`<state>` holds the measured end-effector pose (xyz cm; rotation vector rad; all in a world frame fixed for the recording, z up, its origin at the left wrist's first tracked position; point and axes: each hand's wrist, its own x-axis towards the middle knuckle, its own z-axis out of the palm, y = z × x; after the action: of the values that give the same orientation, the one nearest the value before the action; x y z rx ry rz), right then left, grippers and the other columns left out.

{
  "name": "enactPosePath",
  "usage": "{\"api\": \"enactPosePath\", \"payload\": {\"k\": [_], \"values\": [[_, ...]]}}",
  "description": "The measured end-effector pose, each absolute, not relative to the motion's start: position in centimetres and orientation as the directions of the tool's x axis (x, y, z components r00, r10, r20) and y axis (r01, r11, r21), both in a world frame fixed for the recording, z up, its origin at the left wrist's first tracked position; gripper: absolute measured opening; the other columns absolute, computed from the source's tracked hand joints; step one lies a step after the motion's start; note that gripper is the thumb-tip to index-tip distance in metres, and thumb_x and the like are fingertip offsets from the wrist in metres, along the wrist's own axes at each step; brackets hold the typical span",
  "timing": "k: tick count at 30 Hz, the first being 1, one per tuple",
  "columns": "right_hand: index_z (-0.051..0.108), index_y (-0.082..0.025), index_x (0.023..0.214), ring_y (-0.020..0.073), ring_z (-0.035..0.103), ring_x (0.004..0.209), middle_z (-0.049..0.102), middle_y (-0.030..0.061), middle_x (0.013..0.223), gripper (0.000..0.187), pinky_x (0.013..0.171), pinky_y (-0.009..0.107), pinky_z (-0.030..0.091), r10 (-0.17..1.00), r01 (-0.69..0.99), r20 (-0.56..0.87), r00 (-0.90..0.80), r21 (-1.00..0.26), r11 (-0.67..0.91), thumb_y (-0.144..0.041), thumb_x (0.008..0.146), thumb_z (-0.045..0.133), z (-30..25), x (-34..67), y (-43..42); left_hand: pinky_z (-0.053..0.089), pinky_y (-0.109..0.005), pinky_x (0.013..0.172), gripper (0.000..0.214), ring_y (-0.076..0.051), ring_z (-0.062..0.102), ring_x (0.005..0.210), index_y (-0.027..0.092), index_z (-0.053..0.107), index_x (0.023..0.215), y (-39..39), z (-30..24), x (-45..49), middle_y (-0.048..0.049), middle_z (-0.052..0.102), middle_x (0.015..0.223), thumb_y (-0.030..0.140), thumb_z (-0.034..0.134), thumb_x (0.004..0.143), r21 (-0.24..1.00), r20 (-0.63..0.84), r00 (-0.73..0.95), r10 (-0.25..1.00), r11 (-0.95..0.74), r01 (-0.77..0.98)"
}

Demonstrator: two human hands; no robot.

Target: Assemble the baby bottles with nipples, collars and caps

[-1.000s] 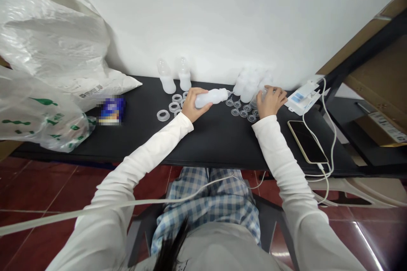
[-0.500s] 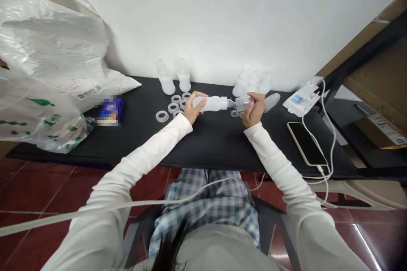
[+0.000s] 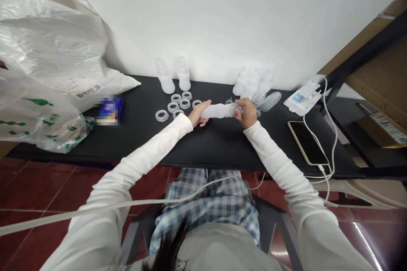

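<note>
Bottle, milky white: lies on its side over the black table, between both hands. At far left, plastic bags. Next, two capped bottles, upright; loose rings just in front. Then left hand, clamped round the bottle's base end; right hand, closed on a clear cap at the neck end. Cannot tell whether fully seated. Hands apart, linked only through bottle and cap. Further right, clustered white bottles, clear caps, phone. Looks light, smooth, perhaps slippery; probably gives slightly under hard squeezing. Best gripped round mid-body, cap by its sides, pressure even.
</note>
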<state>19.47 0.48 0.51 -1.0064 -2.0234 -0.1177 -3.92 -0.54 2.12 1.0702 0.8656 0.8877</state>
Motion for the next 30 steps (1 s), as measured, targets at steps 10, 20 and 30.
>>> {"api": "enactPosePath", "payload": {"k": [10, 20, 30], "values": [[0.056, -0.025, 0.105, 0.0278, 0.063, 0.095, 0.061, 0.0116, 0.096, 0.032, 0.087, 0.046, 0.052, 0.717, 0.758, 0.692, -0.082, -0.424, 0.496, -0.049, 0.095, 0.037, 0.5, 17.4, 0.9, 0.014, -0.017, 0.032, 0.054, -0.002, 0.031, 0.033, 0.021, 0.046, 0.086, -1.0, 2.9, -2.9, 0.0045, 0.054, 0.059, 0.072, 0.061, 0.078, 0.945, -0.111, 0.330, 0.937, 0.202, -0.255], [0.045, -0.024, 0.074, 0.0179, 0.045, 0.060, 0.049, 0.0009, 0.063, 0.035, 0.063, 0.031, 0.034, 0.885, 0.757, 0.430, 0.177, -0.634, 0.156, -0.042, 0.098, 0.026, 2.8, 15.9, -1.3, 0.054, -0.036, 0.085, 0.050, -0.021, 0.067, 0.097, 0.021, 0.053, 0.105, -0.2, 0.4, -4.4, -0.0056, 0.066, 0.104, 0.053, 0.077, 0.074, 0.645, 0.607, 0.228, 0.761, -0.640, 0.419], [0.054, -0.022, 0.090, 0.0214, 0.061, 0.078, 0.067, 0.0091, 0.088, 0.042, 0.074, 0.035, 0.044, 0.889, 0.733, 0.459, 0.010, -0.608, 0.305, -0.043, 0.099, 0.020, 2.1, 16.3, -1.0, 0.052, -0.029, 0.081, 0.038, -0.019, 0.068, 0.095, 0.021, 0.059, 0.106, -1.4, 2.3, -4.8, -0.0040, 0.069, 0.107, 0.048, 0.069, 0.082, 0.604, 0.551, 0.251, 0.796, -0.588, 0.538]]}}
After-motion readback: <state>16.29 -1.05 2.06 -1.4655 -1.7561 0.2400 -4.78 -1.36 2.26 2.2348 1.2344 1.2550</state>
